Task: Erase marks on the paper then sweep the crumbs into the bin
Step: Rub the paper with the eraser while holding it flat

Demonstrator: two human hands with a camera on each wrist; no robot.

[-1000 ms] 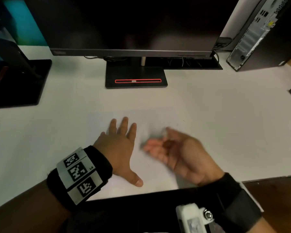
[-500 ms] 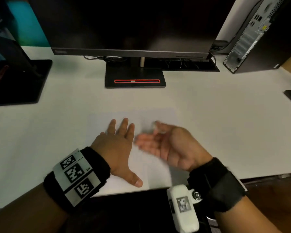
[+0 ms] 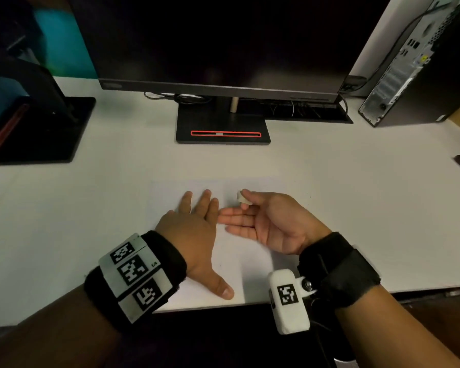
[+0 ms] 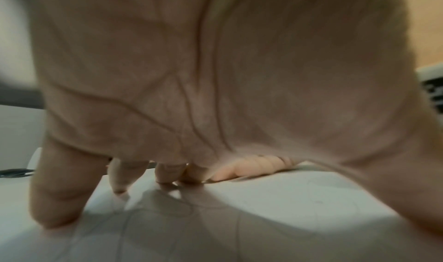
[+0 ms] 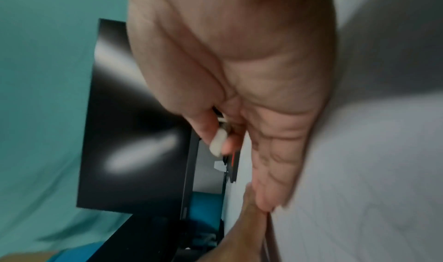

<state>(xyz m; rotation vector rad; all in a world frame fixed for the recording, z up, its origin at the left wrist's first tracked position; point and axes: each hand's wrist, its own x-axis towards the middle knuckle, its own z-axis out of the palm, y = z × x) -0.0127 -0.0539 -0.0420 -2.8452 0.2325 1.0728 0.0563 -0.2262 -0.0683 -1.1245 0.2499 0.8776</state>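
Note:
A white sheet of paper (image 3: 252, 187) lies on the white desk near its front edge. My left hand (image 3: 194, 229) presses flat on the sheet's left half, fingers spread. My right hand (image 3: 263, 221) stands on its little-finger edge on the paper, palm facing left, its straight fingers almost touching the left hand. Its thumb and forefinger pinch a small white eraser (image 3: 241, 197), also seen in the right wrist view (image 5: 218, 141). The left wrist view shows the paper (image 4: 299, 209) under my palm. Crumbs are too small to make out, and no bin is in view.
A black monitor (image 3: 218, 41) on its stand (image 3: 223, 128) is behind the paper. A second stand base (image 3: 37, 128) sits at the left and a computer tower (image 3: 414, 75) at the back right. The desk's front edge (image 3: 329, 296) runs just under my wrists.
My right hand has swept left across the paper with the eraser, ending beside the left hand's fingers. The left hand has stayed flat on the sheet.

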